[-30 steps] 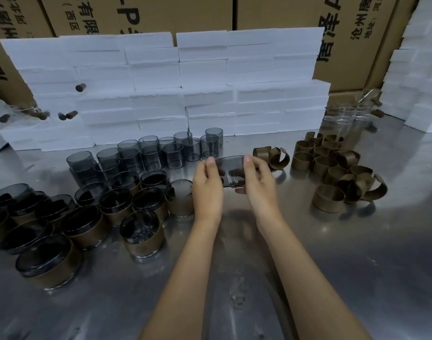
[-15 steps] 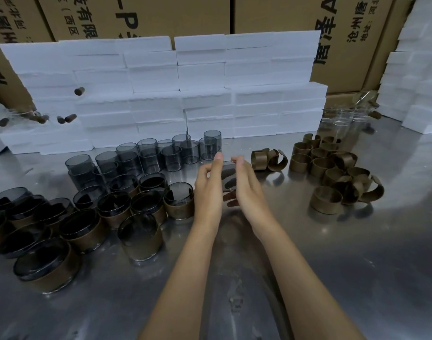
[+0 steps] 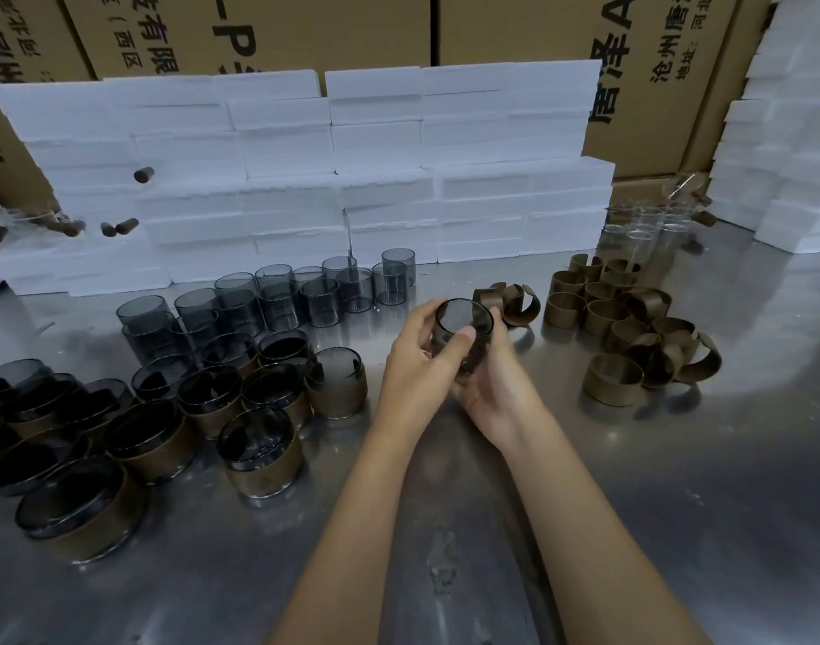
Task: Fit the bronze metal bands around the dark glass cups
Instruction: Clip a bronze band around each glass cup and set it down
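Both hands, left hand and right hand, grip one bare dark cup. Banded cups stand finished at left; unbanded cups and loose bronze bands remain.

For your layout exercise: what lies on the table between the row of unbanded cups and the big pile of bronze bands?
In the head view, a small cluster of bronze bands lies there.

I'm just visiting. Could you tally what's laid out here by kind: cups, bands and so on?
Banded dark cups: about 14
Bare dark cups: about 13
Held dark cup, gripped by left hand and right hand: 1
Loose bronze bands: about 19
Total: about 47, since the crowded piles overlap too much for exact counts.
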Available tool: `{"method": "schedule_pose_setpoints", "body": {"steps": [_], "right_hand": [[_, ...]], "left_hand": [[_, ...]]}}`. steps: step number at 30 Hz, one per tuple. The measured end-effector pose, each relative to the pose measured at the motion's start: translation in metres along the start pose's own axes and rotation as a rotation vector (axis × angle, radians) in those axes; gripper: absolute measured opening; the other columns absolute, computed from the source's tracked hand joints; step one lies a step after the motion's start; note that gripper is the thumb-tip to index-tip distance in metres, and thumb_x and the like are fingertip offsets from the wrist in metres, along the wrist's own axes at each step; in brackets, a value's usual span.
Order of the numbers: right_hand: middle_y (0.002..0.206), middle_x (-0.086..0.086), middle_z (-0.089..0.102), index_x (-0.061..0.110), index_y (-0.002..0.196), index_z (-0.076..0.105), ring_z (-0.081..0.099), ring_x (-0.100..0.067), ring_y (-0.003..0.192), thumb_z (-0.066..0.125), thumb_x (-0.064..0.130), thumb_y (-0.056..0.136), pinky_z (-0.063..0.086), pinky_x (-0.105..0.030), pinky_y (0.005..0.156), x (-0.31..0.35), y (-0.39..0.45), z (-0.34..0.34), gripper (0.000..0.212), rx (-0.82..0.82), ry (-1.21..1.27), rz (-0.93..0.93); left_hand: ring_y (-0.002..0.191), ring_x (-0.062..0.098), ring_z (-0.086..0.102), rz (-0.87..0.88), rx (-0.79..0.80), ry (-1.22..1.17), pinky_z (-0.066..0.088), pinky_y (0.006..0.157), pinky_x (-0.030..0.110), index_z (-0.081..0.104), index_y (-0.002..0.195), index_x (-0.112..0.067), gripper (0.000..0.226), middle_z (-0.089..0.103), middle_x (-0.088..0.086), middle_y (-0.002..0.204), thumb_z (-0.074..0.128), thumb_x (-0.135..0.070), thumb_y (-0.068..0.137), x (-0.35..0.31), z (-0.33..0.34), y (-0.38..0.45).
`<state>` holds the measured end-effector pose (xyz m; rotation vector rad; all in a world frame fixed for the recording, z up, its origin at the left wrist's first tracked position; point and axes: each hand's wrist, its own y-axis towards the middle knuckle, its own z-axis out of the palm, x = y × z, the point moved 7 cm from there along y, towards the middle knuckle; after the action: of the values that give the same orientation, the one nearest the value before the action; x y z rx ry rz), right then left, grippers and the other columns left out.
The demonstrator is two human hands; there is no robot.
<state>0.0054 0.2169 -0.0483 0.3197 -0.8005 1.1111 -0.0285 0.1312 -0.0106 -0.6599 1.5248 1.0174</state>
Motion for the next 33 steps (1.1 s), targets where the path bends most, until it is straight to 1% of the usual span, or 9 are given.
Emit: {"method": "schedule_pose_setpoints", "body": {"steps": [3, 8, 13, 17, 20, 23, 25, 28, 33], "right_hand": [[0.125, -0.015, 0.072, 0.010, 0.132, 0.064, 0.077, -0.026, 0.097, 0.046, 0.053, 0.105, 0.061, -0.030, 0.067, 0.000, 0.000, 0.000, 0.054, -0.008, -0.031, 0.023], [0.109, -0.014, 0.078, 0.019, 0.095, 0.081, 0.074, -0.022, 0.093, 0.051, 0.045, 0.104, 0.059, -0.033, 0.075, 0.002, -0.003, 0.005, 0.041, 0.008, -0.269, -0.064], [0.102, -0.014, 0.078, 0.012, 0.114, 0.076, 0.074, -0.021, 0.084, 0.059, 0.043, 0.101, 0.054, -0.038, 0.082, 0.000, -0.003, 0.009, 0.039, 0.002, -0.370, -0.075], [0.108, -0.018, 0.076, 0.010, 0.121, 0.070, 0.070, -0.025, 0.089, 0.055, 0.051, 0.100, 0.054, -0.034, 0.075, -0.004, -0.004, 0.007, 0.049, -0.006, -0.365, -0.030], [0.084, -0.010, 0.074, 0.007, 0.122, 0.065, 0.065, -0.017, 0.067, 0.048, 0.045, 0.104, 0.051, -0.026, 0.060, -0.004, -0.003, 0.008, 0.045, 0.016, -0.321, -0.032], [0.075, -0.008, 0.069, 0.008, 0.116, 0.065, 0.059, -0.016, 0.057, 0.045, 0.040, 0.106, 0.047, -0.025, 0.055, -0.003, -0.003, 0.009, 0.039, 0.007, -0.325, -0.060], [0.073, -0.010, 0.064, 0.009, 0.110, 0.067, 0.054, -0.016, 0.053, 0.042, 0.048, 0.106, 0.043, -0.028, 0.056, -0.002, -0.003, 0.010, 0.047, -0.009, -0.396, -0.061], [0.059, -0.002, 0.052, 0.013, 0.102, 0.069, 0.045, -0.014, 0.047, 0.046, 0.063, 0.099, 0.035, -0.028, 0.049, 0.000, -0.003, 0.007, 0.056, -0.077, -0.481, -0.056], [0.049, 0.013, 0.047, 0.024, 0.081, 0.067, 0.041, -0.003, 0.040, 0.065, 0.066, 0.087, 0.031, -0.020, 0.045, 0.010, -0.004, -0.007, 0.042, -0.251, -0.485, -0.221]], "left_hand": [[0.099, -0.020, 0.061, -0.010, -0.036, -0.006, 0.044, 0.079, 0.001, 0.060, 0.129, -0.022, 0.047, 0.066, -0.023, 0.109, 0.080, -0.013, 0.087, 0.004, -0.003, 0.003], [0.094, 0.011, 0.073, -0.071, -0.185, -0.005, 0.054, 0.079, 0.021, 0.057, 0.108, -0.030, 0.044, 0.076, -0.003, 0.102, 0.089, -0.033, 0.077, 0.011, -0.016, 0.003], [0.067, 0.007, 0.072, -0.103, -0.308, -0.085, 0.048, 0.052, 0.012, 0.059, 0.095, -0.021, 0.023, 0.076, -0.006, 0.075, 0.071, -0.040, 0.094, 0.012, -0.028, 0.001], [0.056, -0.009, 0.063, -0.155, -0.361, -0.118, 0.041, 0.045, 0.006, 0.060, 0.101, -0.011, 0.023, 0.071, -0.004, 0.084, 0.047, -0.028, 0.108, 0.018, -0.034, 0.003], [0.074, 0.004, 0.067, -0.240, -0.367, -0.189, 0.048, 0.064, 0.010, 0.059, 0.103, -0.011, 0.023, 0.070, 0.003, 0.091, 0.041, -0.021, 0.110, 0.026, -0.035, 0.003], [0.088, 0.018, 0.064, -0.313, -0.362, -0.291, 0.052, 0.090, 0.031, 0.059, 0.094, -0.018, 0.025, 0.069, 0.002, 0.090, 0.040, -0.015, 0.110, 0.031, -0.035, 0.004], [0.087, 0.019, 0.066, -0.345, -0.331, -0.359, 0.056, 0.083, 0.030, 0.058, 0.097, -0.017, 0.024, 0.072, 0.007, 0.097, 0.039, -0.012, 0.109, 0.032, -0.031, 0.003], [0.097, 0.024, 0.063, -0.351, -0.295, -0.388, 0.052, 0.095, 0.039, 0.059, 0.103, -0.013, 0.022, 0.067, 0.013, 0.106, 0.038, -0.007, 0.107, 0.031, -0.026, 0.003], [0.085, 0.017, 0.066, -0.333, -0.187, -0.360, 0.053, 0.080, 0.033, 0.067, 0.106, -0.009, 0.023, 0.072, 0.001, 0.087, 0.044, -0.012, 0.106, 0.024, -0.017, 0.001]]}}
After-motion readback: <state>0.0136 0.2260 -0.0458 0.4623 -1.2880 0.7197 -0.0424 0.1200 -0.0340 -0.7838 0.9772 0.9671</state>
